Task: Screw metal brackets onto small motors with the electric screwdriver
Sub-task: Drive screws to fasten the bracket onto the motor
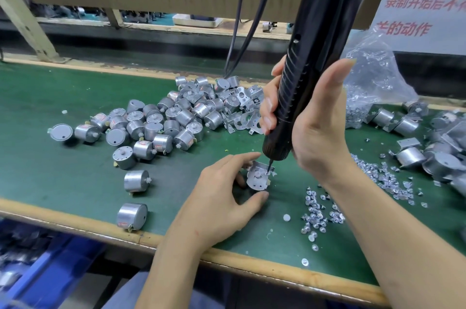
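Observation:
On the green mat, my left hand pinches a small silver motor between thumb and fingers, with a metal bracket lying on the motor's top face. My right hand grips the black electric screwdriver, which stands nearly upright, tilted to the right at the top. Its bit tip touches the bracket's right side. Most of the motor's body is hidden behind my left hand.
A pile of bare motors and loose brackets lies at centre left. Screws are scattered to the right. Assembled motors and a clear plastic bag sit at far right. Cables hang behind. A blue bin sits below the bench edge.

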The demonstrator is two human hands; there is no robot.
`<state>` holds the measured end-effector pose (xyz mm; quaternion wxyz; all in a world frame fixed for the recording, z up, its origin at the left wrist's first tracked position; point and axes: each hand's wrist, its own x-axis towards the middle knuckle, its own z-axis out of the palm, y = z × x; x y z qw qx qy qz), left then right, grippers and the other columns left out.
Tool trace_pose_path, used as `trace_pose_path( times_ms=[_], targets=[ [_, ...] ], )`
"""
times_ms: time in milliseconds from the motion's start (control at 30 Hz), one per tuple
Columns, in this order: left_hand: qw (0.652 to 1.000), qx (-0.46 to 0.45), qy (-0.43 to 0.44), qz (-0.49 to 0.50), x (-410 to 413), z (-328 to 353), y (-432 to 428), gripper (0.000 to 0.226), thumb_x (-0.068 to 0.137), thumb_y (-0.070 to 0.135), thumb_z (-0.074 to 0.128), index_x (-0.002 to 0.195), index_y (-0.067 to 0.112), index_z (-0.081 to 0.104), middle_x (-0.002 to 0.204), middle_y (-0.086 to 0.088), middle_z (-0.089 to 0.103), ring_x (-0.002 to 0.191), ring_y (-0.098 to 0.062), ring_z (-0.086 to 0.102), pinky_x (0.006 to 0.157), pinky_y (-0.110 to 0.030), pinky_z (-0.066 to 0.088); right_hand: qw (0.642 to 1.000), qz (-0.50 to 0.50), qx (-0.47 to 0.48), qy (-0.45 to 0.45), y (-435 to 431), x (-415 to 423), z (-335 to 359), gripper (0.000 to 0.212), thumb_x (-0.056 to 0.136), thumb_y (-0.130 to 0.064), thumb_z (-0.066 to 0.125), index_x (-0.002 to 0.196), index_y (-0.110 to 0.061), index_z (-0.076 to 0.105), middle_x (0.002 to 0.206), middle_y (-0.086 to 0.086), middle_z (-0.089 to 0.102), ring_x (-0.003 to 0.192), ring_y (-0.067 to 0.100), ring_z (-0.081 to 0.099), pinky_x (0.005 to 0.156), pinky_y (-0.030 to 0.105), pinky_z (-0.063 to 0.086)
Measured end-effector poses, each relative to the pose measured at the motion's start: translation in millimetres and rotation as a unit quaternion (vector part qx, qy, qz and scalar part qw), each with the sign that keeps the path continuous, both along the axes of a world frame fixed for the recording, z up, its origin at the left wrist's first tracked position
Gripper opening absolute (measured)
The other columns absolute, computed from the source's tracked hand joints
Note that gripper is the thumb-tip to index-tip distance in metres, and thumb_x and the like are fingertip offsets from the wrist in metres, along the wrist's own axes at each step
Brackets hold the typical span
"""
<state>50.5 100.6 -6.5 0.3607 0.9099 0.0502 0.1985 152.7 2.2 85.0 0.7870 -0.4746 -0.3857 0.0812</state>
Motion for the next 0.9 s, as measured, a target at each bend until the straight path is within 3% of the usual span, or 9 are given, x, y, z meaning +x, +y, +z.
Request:
trace_pose_path(
  times_ms=[400, 900],
  targets=[
    [0.997, -0.035, 0.005, 0.063, 4.4, -0.9, -5.5, 0.042, 0.072, 0.043, 0.084, 0.105, 0.033, 0.061, 0.094, 0.024, 0.063, 0.08, 0.0, 0.06, 0.067, -0.003, 0.038, 1.0, -0.019, 0.001, -0.001, -0.6, 1.9, 2.1, 0.072, 0.073, -0.082, 0.041, 0.089, -0.013, 0.054, 0.058, -0.002, 0.052, 0.043, 0.021, 0.046, 0.047, 0.032, 0.04],
    [0.997, -0.05, 0.009, 0.061, 2.6, -2.1, -2.9, 0.043, 0.069, 0.042, 0.086, 0.103, 0.035, 0.058, 0.091, 0.021, 0.064, 0.079, -0.003, 0.06, 0.061, -0.004, 0.038, 1.0, -0.018, -0.012, -0.01, 0.1, 0.3, -0.5, 0.07, 0.075, -0.08, 0.039, 0.082, -0.011, 0.051, 0.058, 0.0, 0.052, 0.043, 0.022, 0.045, 0.048, 0.03, 0.04]
  ],
)
